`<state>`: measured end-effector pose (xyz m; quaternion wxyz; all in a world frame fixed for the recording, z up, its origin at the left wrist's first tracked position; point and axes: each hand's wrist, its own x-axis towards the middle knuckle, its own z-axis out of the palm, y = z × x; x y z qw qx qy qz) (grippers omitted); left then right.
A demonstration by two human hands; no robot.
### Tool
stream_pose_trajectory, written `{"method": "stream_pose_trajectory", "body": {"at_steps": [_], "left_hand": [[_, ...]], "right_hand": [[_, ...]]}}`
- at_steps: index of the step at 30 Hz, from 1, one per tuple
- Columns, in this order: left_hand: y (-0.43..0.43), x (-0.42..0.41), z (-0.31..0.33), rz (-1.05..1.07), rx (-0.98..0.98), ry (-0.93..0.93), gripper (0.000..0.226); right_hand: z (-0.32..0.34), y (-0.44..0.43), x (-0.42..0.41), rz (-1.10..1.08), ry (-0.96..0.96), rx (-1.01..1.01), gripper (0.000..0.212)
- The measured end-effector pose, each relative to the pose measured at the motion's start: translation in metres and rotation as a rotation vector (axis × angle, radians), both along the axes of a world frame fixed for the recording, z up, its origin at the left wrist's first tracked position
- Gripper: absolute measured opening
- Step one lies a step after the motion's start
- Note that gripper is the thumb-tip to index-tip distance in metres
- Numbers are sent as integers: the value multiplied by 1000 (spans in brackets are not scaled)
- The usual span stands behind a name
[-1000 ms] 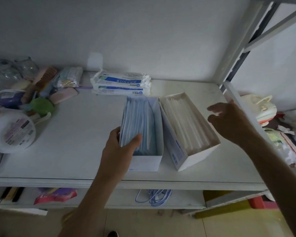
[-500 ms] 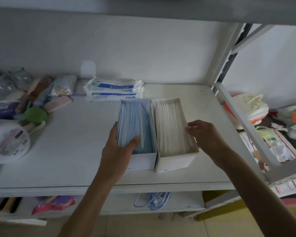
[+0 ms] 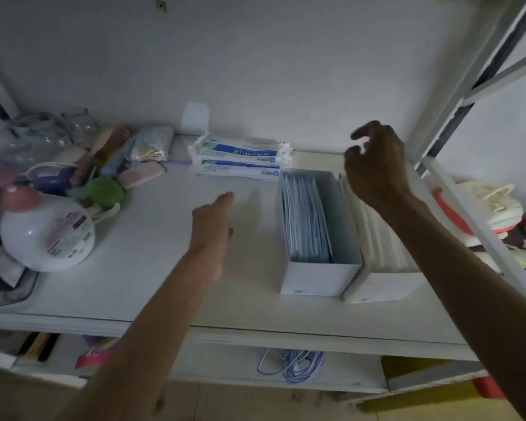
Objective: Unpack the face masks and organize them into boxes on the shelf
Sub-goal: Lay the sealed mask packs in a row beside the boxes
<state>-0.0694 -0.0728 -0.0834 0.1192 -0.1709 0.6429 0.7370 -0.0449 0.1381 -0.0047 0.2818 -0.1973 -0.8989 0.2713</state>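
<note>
Sealed mask packs: stacked far on the shelf, long axis left-right, just beyond the left hand, nearer, fingers straight, empty. Right hand: loosely curled, empty, above the boxes.

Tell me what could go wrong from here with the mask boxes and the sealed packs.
The right hand hovers over the white-mask box; lowering the forearm may knock it.
The blue masks leave a gap in the blue-mask box and may slump.
The left hand is stretched toward the stacked sealed packs; the top one may slide off.
</note>
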Motion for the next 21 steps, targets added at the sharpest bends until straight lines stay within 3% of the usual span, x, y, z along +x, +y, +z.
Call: {"method": "stream_pose_trajectory", "body": {"at_steps": [2,5,8,11,12,14,16,19,21], "left_hand": [[-19,-28,-7,82,180,-128,26],[-29,-66,-18,110,250,-157,22],[-27,-95,-22,106,380,-205,24],[-23,-120,-28,63,504,-259,24],[-21,-127,-31,43,520,-268,27],[-19,-140,-35,-8,528,-280,31],[-18,-152,-33,-68,521,-254,26],[-13,-164,-30,-157,462,-220,13],[-9,-167,-30,-190,333,-210,22]], "right_hand": [[-3,-30,-51,271,-131,57,40],[-19,-73,-116,495,-299,161,54],[-38,-96,-162,525,-586,359,91],[-43,-96,-190,418,-801,523,123],[-46,-91,-200,394,-820,482,124],[-53,-85,-214,358,-758,204,128],[-63,-81,-231,290,-660,9,119],[-74,-79,-236,242,-739,143,84],[-77,-83,-234,244,-820,174,79]]}}
